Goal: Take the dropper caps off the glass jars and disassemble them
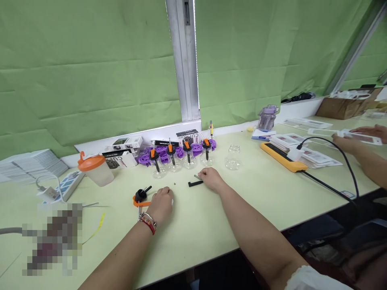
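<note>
Item 1: orange-and-black nozzle cap, lying on its side on the worktop, black spout angled up and to the right, orange collar lowest, just beside the left hand.

Item 2: short black bar, lying flat.

Item 3: small ribbed metal piece, just above the bar, at the right hand's fingers; whether it is gripped cannot be told.
</note>
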Demonstrator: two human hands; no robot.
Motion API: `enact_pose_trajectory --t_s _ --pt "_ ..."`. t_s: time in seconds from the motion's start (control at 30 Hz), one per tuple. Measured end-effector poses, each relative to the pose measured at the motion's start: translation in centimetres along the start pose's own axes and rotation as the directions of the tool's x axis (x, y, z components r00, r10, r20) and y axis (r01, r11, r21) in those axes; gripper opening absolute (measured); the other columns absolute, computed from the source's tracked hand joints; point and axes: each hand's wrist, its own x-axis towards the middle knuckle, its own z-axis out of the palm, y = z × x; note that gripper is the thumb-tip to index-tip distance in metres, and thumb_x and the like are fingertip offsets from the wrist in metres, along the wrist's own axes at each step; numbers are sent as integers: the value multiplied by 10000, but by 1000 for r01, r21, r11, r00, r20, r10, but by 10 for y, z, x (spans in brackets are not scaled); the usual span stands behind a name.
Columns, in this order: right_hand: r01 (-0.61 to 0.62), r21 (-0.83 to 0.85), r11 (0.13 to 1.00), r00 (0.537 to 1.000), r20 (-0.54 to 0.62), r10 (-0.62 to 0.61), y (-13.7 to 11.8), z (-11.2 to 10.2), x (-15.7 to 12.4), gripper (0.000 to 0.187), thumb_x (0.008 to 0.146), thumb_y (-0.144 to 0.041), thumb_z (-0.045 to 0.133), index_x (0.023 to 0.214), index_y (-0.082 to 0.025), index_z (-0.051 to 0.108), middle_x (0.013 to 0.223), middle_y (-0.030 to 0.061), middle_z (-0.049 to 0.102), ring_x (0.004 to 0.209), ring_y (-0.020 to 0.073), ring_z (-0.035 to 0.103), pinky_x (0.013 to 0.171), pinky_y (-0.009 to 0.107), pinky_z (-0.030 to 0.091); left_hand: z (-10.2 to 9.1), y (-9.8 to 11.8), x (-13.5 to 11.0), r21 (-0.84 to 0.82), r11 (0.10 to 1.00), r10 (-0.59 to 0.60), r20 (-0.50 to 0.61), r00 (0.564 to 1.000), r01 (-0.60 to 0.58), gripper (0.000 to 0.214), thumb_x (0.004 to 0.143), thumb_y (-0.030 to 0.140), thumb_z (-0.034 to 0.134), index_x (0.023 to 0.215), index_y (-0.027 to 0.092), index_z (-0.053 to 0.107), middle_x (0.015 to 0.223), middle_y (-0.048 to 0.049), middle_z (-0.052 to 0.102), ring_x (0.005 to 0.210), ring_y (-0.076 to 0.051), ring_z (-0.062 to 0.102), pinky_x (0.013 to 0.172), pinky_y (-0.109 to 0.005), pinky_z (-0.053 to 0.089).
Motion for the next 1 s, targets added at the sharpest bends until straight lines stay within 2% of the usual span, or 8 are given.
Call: enact_pose_trajectory --t_s 0.17,0.3,0.53,0.83,0.9,1.0 --pt "-1 -4 1000 1000 -12 1 -1 -1 0 215 801 -334 551 684 -170 628 659 10 612 616 125 504 580 232 351 2 1 -3 9 998 -54 -11 998 54 322 800 105 418 1073 132 587 1233 -168 508 1153 -292 467 956 -413 374" --pt "9 -13 1000 1000 -5 -9 -3 -2 -1 225 809 -326 536 670 -170 618 640 5 597 607 122 494 579 232 346 4 1 0 -1 998 -60 11 998 60 344 829 127 392 1131 125 558 1324 -170 448 1236 -282 419 1004 -398 347" --pt "-9 -17 1000 1000 -6 9 -5 -3 -3 224 813 -322 531 678 -170 623 621 2 583 592 122 483 570 232 340 4 1 7 -13 998 -56 28 998 56 376 884 194 331 1188 108 535 1349 -188 450 1271 -290 395 1034 -439 321" --pt "-6 -32 999 1000 -6 6 -6 -4 -4 220 811 -320 533 669 -177 621 641 9 603 610 131 498 570 238 344 3 4 8 -18 997 -80 7 997 80 398 888 236 345 1207 98 539 1344 -189 465 1241 -299 424 1019 -452 325" --pt "-7 -23 1000 1000 -9 7 -6 -4 -4 217 806 -324 540 671 -175 624 654 13 610 619 133 506 574 238 347 0 3 4 -7 998 -65 -33 997 65 380 867 235 391 1187 118 559 1343 -176 478 1241 -294 428 1030 -440 313" --pt "-27 9 1000 1000 -8 27 -4 -3 -4 210 801 -333 546 695 -176 635 678 15 621 628 134 516 578 238 354 -12 -9 -7 5 999 -40 -182 983 41 339 837 264 445 1114 154 607 1300 -150 526 1204 -286 465 1021 -416 324"
